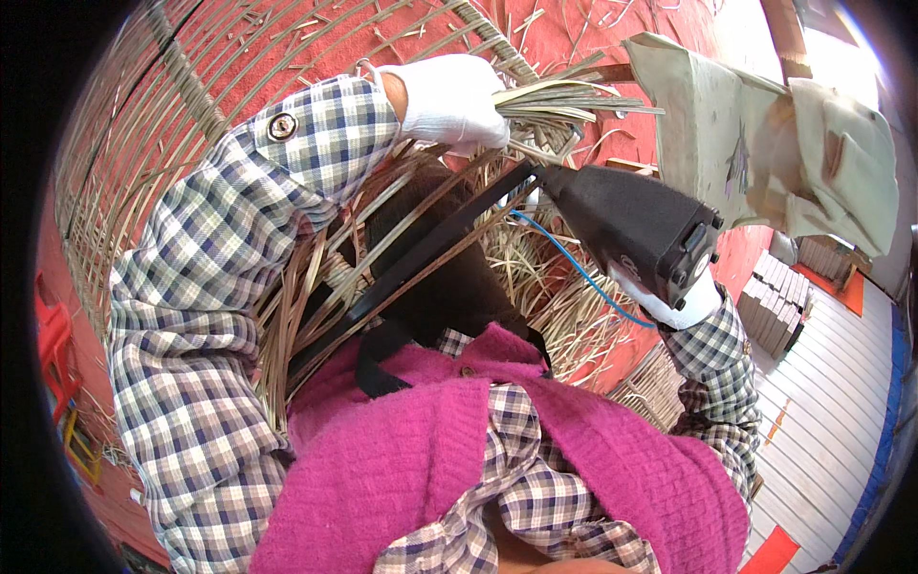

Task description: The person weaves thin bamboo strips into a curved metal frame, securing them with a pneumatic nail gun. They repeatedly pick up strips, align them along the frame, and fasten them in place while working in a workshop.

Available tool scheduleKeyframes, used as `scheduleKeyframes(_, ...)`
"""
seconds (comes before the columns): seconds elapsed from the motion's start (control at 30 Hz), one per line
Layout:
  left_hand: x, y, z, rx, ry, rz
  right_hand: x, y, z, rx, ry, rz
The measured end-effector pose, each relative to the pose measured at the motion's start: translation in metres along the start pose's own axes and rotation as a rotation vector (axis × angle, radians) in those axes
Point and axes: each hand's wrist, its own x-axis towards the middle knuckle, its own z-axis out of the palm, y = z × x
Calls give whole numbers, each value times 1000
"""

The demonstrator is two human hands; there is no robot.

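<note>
My left hand [454, 103], in a white glove, is closed at the near end of a bundle of pale wicker strands [574, 100] that fans out to its right. My right hand [687, 304], also gloved in white, is wrapped round the handle of a black nail gun [636, 225]; its fingers are largely hidden behind the tool. The gun's narrow nose points left, just below the bundle, close to the upper end of a long black bar [421, 253]. A thin blue hose [579, 263] curves beneath the gun. More wicker strands [296, 325] run along the bar towards my lap.
A large woven wicker frame [191, 81] arches at the upper left. Loose strands lie across the red floor [598, 29]. Pale cloth-like sheets [712, 124] hang at the upper right, above stacked grey blocks [770, 301]. Red plastic [57, 344] shows at the left edge.
</note>
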Motion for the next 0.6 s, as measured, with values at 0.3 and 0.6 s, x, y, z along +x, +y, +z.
scheduleKeyframes(0.3, -6, 4, -1, 178, 117, 98, 2, -3, 0, 162, -16, 106)
scheduleKeyframes(0.6, 2, 15, 3, 502, 286, 24, 9, -9, -7, -91, 42, -78)
